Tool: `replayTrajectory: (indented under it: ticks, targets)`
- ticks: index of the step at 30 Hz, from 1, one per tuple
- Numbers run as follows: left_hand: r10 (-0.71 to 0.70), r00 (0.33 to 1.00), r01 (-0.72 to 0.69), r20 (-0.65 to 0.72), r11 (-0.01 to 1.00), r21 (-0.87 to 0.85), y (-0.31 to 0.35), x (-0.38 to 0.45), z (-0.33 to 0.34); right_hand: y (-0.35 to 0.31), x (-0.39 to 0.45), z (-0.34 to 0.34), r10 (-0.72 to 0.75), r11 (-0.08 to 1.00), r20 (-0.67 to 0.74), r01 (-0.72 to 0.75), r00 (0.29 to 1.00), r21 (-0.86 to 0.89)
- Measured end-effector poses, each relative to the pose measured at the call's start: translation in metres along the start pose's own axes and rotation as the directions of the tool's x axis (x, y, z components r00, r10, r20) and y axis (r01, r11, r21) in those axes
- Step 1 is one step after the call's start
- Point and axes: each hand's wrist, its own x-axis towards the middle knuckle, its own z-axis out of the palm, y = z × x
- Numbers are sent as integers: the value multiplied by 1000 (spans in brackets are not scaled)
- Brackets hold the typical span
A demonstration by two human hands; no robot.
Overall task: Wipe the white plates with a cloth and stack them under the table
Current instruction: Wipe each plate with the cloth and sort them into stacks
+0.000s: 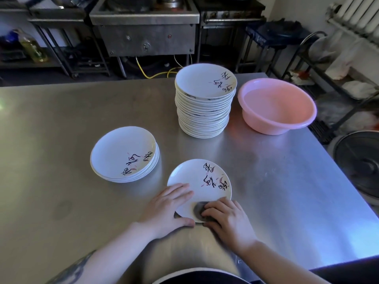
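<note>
A white plate [202, 181] with black and pink markings lies on the steel table [61, 119] near its front edge. My left hand [166, 208] holds its left rim, fingers laid on top and thumb at the near edge. My right hand [225, 218] presses a dark grey cloth [198, 209] onto the plate's near part, fingers curled over it. A short stack of plates [123, 154] sits to the left. A tall stack of plates [205, 101] stands further back in the middle.
A pink plastic basin [276, 107] sits right of the tall stack, near the table's right edge. Steel kitchen units and a yellow hose lie beyond the far edge. A round black object [361, 162] is on the floor at the right.
</note>
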Motion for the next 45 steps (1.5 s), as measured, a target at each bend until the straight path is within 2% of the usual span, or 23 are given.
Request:
replayTrajectory:
  ticks: [4,7,11,14,16,19,24,27,29,31,33,34,36,38,39,41,43,45]
  targets:
    - [-16,1000,16,-13,998,-65,1,0,1,4,6,-9,-114,990,-27,112,993,-81]
    - [-61,994,34,-95,964,-265,9,1,-13,4,26,-35,-117,991,-97,111,988,-72]
    - [-220,939,6,-266,782,-623,32,5,-45,-2,63,-78,43,987,-143,-20,989,162]
    - [-295,883,-75,-364,678,-731,47,6,-69,-10,80,-104,165,928,-121,-113,979,355]
    - [-323,869,-113,-375,609,-785,49,7,-79,-14,84,-114,275,812,-46,-207,960,546]
    - [-384,863,-132,-329,457,-880,41,3,-86,-21,89,-124,405,548,110,-337,908,766]
    - [-481,849,-123,-219,223,-967,31,-3,-85,-27,103,-128,517,342,86,-298,852,891]
    - [-495,847,-120,-193,176,-977,32,-7,-88,-26,106,-121,584,210,143,-319,799,924]
    - [-505,845,-117,-177,149,-982,34,-9,-89,-24,107,-113,628,170,150,-323,763,931]
    - [-524,835,-130,-169,110,-985,39,-9,-91,-27,111,-113,710,252,54,-325,702,911]
    - [-557,815,-156,-160,56,-986,47,-8,-95,-32,116,-122,778,349,-102,-292,620,890]
    - [-575,804,-164,-152,31,-986,51,-8,-98,-34,117,-126,775,396,-167,-261,610,881]
    - [-616,776,-167,-132,0,-986,53,-5,-101,-37,118,-131,668,542,-287,-184,687,820]
    - [-655,750,-173,-92,-60,-983,55,-4,-104,-43,116,-126,441,787,-400,-132,803,603]
    - [-666,742,-180,-75,-90,-979,56,-3,-106,-45,114,-118,336,879,-426,-117,840,463]
    - [-663,746,-194,-67,-120,-974,62,-2,-108,-47,113,-104,235,951,-453,-107,860,290]
    - [-634,768,-191,-91,-90,-977,67,-3,-109,-50,121,-102,230,963,-495,-124,838,238]
    - [-604,788,-181,-116,-48,-982,72,-3,-109,-55,130,-102,175,976,-517,-78,838,205]
